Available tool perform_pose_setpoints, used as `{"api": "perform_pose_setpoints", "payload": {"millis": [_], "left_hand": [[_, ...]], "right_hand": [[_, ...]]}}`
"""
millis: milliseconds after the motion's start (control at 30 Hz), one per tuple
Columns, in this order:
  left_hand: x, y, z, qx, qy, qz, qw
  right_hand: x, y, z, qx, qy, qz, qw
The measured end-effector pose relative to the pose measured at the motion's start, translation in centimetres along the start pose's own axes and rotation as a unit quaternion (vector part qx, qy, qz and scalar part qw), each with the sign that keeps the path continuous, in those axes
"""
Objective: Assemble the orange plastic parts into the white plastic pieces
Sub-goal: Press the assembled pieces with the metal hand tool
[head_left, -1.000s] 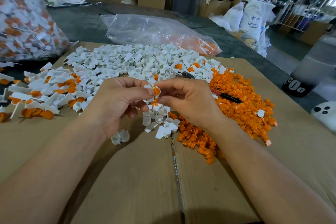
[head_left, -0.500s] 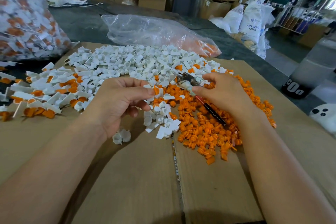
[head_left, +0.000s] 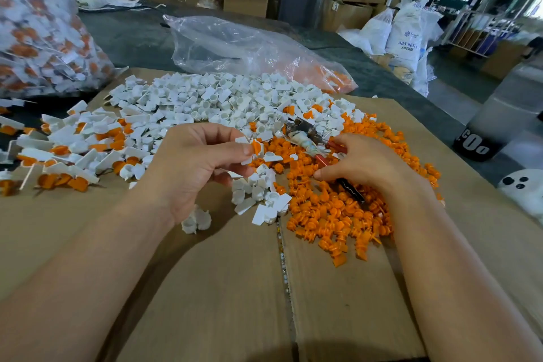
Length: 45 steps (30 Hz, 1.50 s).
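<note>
So the left hand [head_left: 191, 167] pinches a white plastic piece [head_left: 246, 160] with an orange plastic part [head_left: 257, 146] in it just above the cardboard-covered counter [head_left: 220, 288], close to the right hand [head_left: 367, 164], which is down in the pile of orange plastic parts [head_left: 338, 214], presumably fishing for another, though I can't tell if it's got one.

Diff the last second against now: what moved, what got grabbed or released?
Right hand let go of the white piece and swung right onto the orange parts, fingers curled over the pliers, which turned; grip unclear. Left hand still pinches that piece. White pile stayed.
</note>
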<state>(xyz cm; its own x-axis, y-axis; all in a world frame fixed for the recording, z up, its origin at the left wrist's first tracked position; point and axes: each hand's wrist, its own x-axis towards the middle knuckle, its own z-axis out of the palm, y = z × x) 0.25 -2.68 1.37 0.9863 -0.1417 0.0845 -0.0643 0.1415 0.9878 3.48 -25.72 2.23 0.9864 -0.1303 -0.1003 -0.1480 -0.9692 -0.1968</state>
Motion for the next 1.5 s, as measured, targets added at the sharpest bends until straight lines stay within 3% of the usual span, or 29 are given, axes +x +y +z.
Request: {"api": "perform_pose_setpoints", "payload": {"millis": [267,467,733,800,1067,1367,1500], "left_hand": [[-0.1,0.1,0.0,0.0,0.008,0.018,1.0],[-0.1,0.2,0.0,0.002,0.009,0.018,1.0],[0.3,0.1,-0.1,-0.051,0.048,0.024,0.997],[0.5,0.0,-0.2,-0.066,0.065,0.027,0.995],[0.8,-0.1,-0.2,-0.082,0.145,0.04,0.985],[0.8,0.1,0.0,-0.084,0.161,0.046,0.982],[0.8,0.1,0.0,-0.082,0.162,0.05,0.982]], "right_hand": [[-0.2,0.1,-0.4,0.054,0.142,-0.003,0.988],[-1.4,-0.9,-1.2,0.162,0.237,-0.099,0.953],[-2.6,-2.2,-1.0,0.117,0.301,-0.187,0.928],[-3.0,-2.9,-0.9,0.076,0.292,-0.201,0.932],[-3.3,-4.3,0.7,0.079,0.123,-0.259,0.955],[-3.7,-4.7,0.8,0.065,0.075,-0.278,0.955],[-4.0,-4.8,0.7,0.031,0.104,-0.29,0.951]]}}
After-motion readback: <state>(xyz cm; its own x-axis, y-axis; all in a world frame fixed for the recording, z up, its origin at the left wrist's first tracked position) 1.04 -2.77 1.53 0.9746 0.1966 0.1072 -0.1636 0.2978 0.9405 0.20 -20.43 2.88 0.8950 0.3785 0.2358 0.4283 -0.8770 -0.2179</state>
